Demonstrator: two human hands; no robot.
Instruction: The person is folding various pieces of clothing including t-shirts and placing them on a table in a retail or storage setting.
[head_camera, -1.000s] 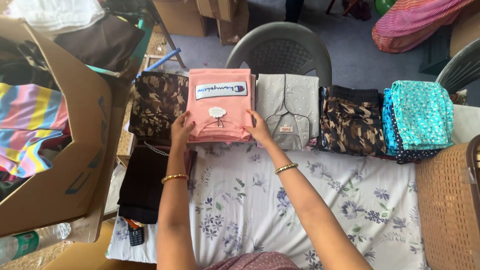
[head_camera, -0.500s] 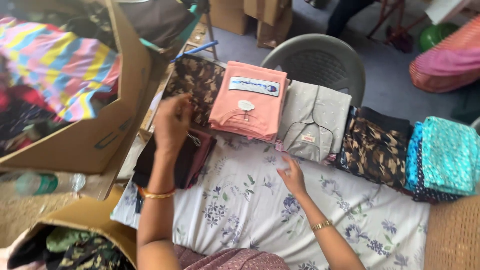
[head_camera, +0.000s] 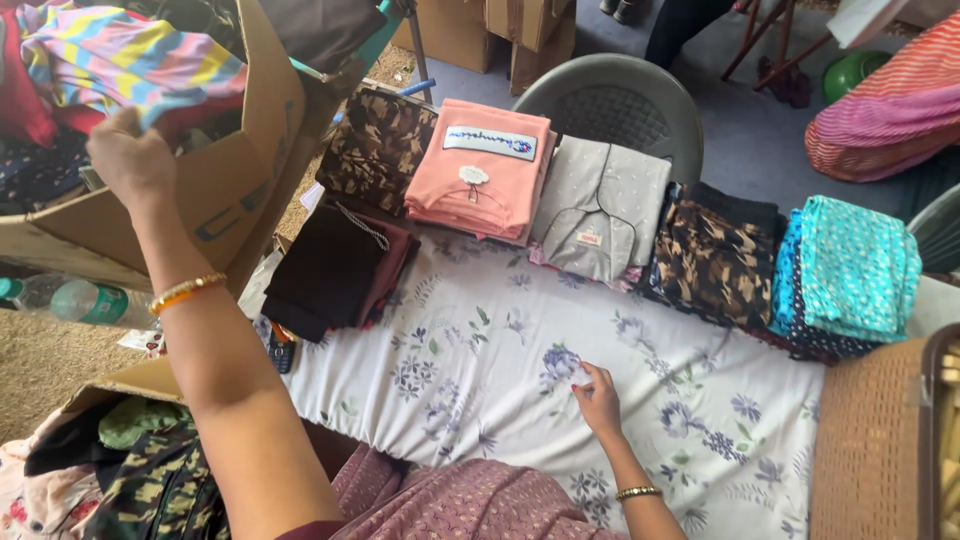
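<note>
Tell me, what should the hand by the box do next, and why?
Probably close on the striped cloth and lift it out. The left hand is up at the edge of the cardboard box, right beside that cloth, while the right hand rests on the bare flowered sheet, where there is room in front of the folded stacks.

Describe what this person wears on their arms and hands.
Both arms are bare, with no sleeves in view. The left hand has a thin gold and orange bangle at the wrist. The right hand has a slim gold bangle and red-painted fingernails.
</note>
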